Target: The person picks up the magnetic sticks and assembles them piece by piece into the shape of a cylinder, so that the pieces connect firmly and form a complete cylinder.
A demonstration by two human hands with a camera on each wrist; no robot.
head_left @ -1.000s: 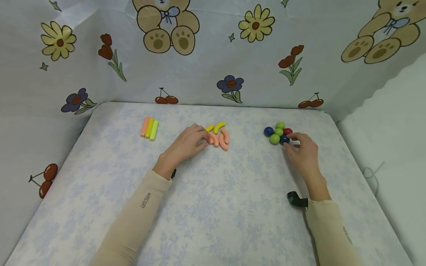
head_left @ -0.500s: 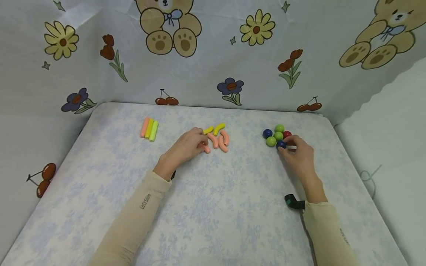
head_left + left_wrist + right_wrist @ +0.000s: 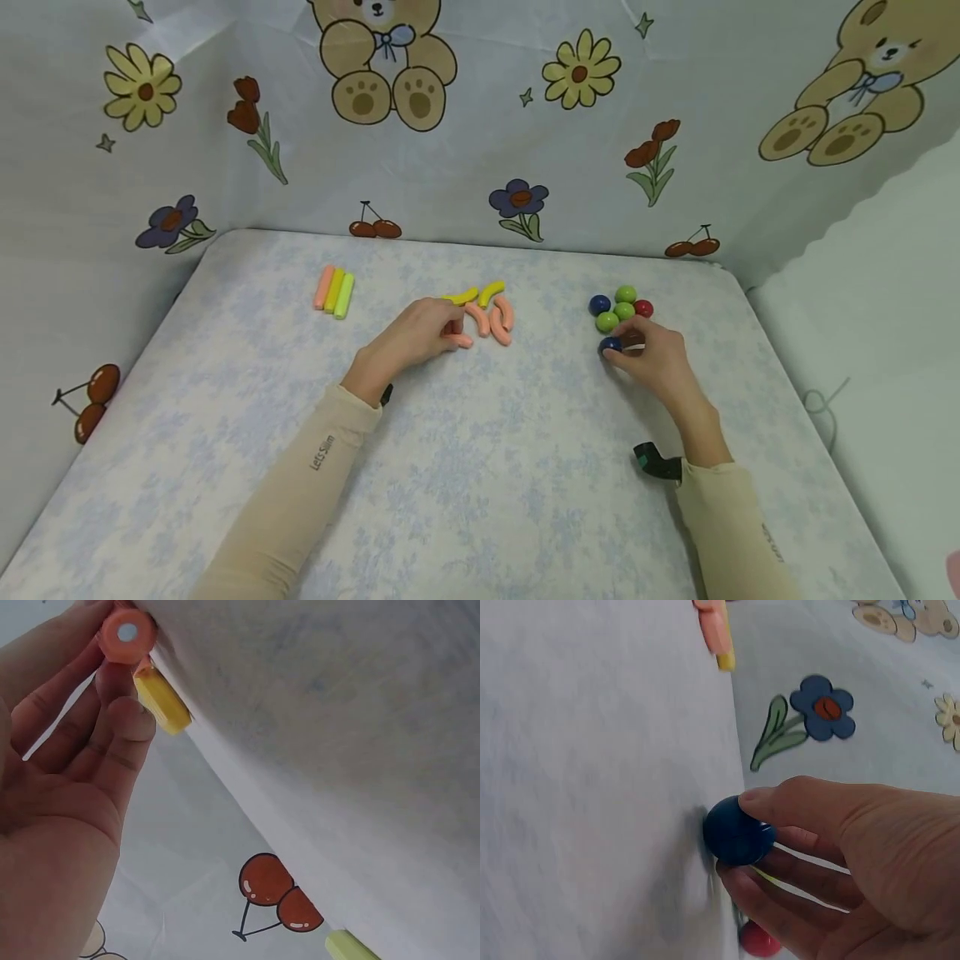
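Glossy dark blue marks the ball point(image 3: 610, 345) right of centre in the head view, pinched between the thumb and fingers of the right hand point(image 3: 654, 358), just below a cluster of three green balls point(image 3: 624, 311), a red ball point(image 3: 643, 308) and a second blue ball point(image 3: 599, 305). Near the centre of the frame, well apart from it, the left hand point(image 3: 408, 333) pinches a curved pink piece point(image 3: 462, 341) beside three other pink curves point(image 3: 477, 319) and two yellow curves point(image 3: 491, 292); at upper left, three pastel sticks point(image 3: 334, 292) lie in a row on the table point(image 3: 450, 467). The step in hand appears to be drawing single pieces away from their groups. In the left wrist view, the pink piece's faceted end, with a pale round spot, shows at upper left against the fingertips, a yellow piece just beyond. In the right wrist view, the blue ball sits below centre between thumb and finger; whether it is clear of the table I cannot tell. The next move probably calls for a steady pinch and a gentle release, since something so round could roll.
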